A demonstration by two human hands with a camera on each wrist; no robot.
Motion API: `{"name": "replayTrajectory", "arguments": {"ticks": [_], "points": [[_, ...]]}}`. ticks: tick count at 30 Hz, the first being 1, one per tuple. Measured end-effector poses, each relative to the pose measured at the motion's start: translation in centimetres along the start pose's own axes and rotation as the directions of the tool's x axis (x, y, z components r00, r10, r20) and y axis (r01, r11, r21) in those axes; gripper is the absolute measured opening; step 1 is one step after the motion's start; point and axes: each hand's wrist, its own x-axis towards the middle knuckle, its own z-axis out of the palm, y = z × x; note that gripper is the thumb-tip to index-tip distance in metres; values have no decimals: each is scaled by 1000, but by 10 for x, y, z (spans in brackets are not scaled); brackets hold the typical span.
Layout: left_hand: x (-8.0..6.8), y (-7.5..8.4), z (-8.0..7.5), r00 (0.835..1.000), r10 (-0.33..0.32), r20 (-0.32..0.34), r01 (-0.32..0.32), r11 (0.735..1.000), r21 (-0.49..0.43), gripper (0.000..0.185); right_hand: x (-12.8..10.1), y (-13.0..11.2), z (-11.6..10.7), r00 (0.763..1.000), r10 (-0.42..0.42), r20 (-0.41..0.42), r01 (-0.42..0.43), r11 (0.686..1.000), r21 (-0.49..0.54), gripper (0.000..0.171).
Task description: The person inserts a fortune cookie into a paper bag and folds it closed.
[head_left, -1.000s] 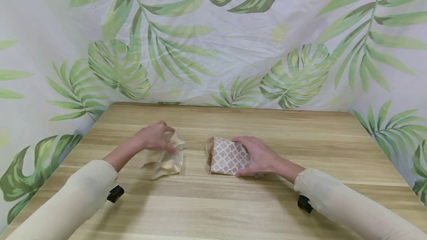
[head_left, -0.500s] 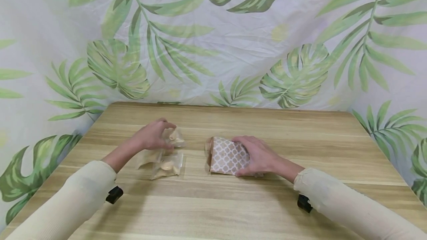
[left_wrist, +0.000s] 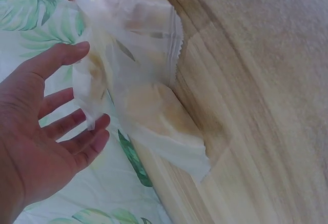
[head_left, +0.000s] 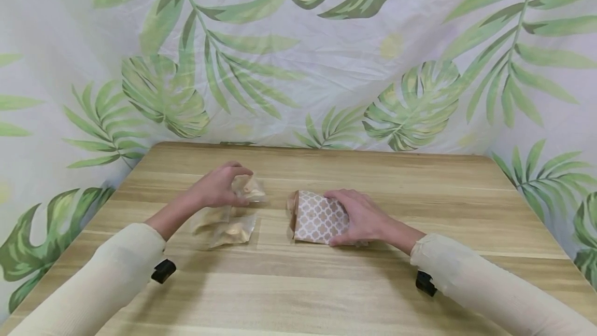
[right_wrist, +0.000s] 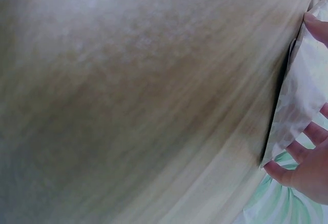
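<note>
On the left of the table, my left hand (head_left: 219, 185) holds a small clear packet (head_left: 251, 189) of pale beige food between thumb and fingers. The left wrist view shows this packet's edge (left_wrist: 91, 83) inside the curve of the hand. Closer to me lie more such packets (head_left: 237, 232), overlapping each other, with serrated ends in the left wrist view. Near the middle, my right hand (head_left: 366, 219) grips a brown paper bag (head_left: 319, 219) with a white lattice print. Its thumb is at the near edge and its fingers at the far edge. The bag lies flat, its folded brown end facing left.
The wood-grain table (head_left: 326, 294) reaches back to a white cloth (head_left: 336, 66) printed with green leaves. Black wrist cameras (head_left: 164, 271) hang under both cream sleeves (head_left: 494, 279).
My left hand has moved slightly up and to the right with its packet, away from the other packets. The right hand and paper bag have stayed in place.
</note>
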Motion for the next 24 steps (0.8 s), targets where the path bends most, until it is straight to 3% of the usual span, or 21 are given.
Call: {"name": "replayTrajectory", "arguments": {"ticks": [11,24], "points": [[4,9,7,991,118,-60,-124,988,-95,64,-1,0,1,1000,3,5,-3,1000,3,104],[9,39,18,987,141,-82,-153,976,-156,62,0,0,1,1000,3,4,-3,1000,-9,104]]}}
